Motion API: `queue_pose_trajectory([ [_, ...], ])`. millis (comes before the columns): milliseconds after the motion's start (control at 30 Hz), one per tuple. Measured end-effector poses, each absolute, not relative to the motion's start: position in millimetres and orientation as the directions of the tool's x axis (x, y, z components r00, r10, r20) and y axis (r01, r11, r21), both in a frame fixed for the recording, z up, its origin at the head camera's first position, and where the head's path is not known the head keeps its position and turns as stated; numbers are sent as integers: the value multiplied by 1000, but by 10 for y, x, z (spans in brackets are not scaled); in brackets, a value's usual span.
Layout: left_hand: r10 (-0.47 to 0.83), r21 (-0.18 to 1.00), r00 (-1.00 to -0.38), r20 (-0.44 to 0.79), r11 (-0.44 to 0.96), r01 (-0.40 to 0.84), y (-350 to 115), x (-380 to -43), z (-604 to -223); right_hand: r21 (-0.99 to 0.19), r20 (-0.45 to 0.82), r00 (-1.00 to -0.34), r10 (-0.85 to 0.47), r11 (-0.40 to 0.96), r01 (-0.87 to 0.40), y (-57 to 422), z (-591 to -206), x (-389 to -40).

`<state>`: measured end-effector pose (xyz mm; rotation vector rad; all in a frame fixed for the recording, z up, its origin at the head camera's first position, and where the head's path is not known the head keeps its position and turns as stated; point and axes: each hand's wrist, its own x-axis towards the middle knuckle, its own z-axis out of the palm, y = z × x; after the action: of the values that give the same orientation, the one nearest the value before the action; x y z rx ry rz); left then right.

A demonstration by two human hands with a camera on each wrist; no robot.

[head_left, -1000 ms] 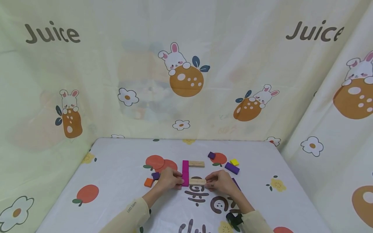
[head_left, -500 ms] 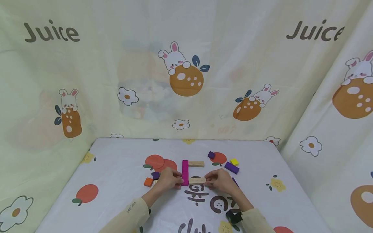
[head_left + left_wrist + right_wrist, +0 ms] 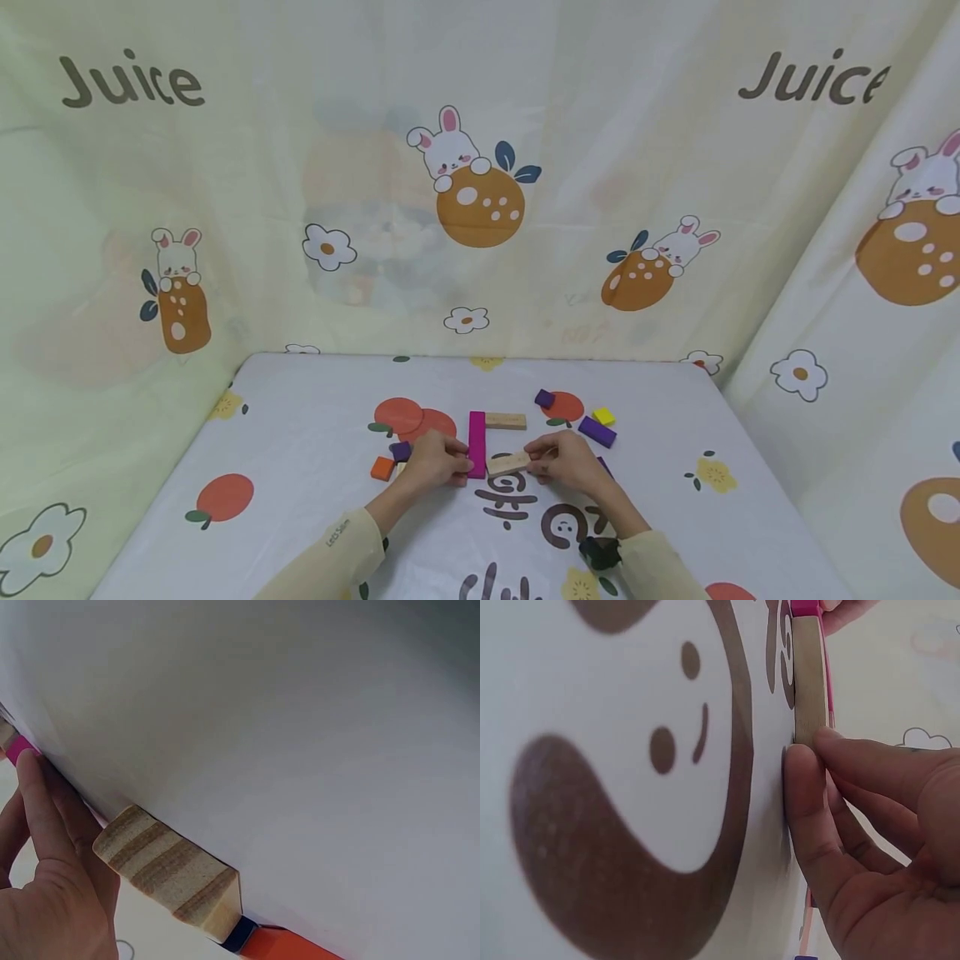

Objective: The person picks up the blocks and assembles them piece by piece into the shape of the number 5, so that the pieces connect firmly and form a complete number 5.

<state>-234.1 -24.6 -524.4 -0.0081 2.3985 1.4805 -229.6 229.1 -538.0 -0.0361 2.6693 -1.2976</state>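
In the head view, my left hand (image 3: 437, 460) holds the near end of a pink block strip (image 3: 477, 443), thumb and fingertips at its left side. My right hand (image 3: 562, 460) pinches the right end of a plain wooden block (image 3: 508, 464) between thumb and fingers. That block lies at a slant, its left end close beside the pink strip's near end. A second wooden block (image 3: 506, 422) extends rightward from the strip's far end. In the right wrist view, thumb and finger grip the wooden block (image 3: 810, 679), with the pink piece (image 3: 805, 607) beyond it.
Left of my left hand lie an orange block (image 3: 382, 468) and a dark purple block (image 3: 401, 452); a striped wooden block (image 3: 169, 862) shows in the left wrist view. To the right are a yellow block (image 3: 603, 416), a purple block (image 3: 597, 432) and a small purple block (image 3: 545, 398).
The wooden block in my right hand has turned from nearly straight to slanted, its right end swung away from me. The left hand and the pink strip have stayed put.
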Motion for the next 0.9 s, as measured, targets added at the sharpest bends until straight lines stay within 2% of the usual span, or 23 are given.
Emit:
queue_pose_trajectory([
  [667,174,877,-953,-247,459,-143,-267,-2325,-5235,-775,-126,-988,-89,631,42,2302,-5366,-2285],
  [900,140,858,-978,-157,509,-65,-280,-2348,-5200,-757,-99,-992,-73,653,28,2374,-5279,-2266],
])
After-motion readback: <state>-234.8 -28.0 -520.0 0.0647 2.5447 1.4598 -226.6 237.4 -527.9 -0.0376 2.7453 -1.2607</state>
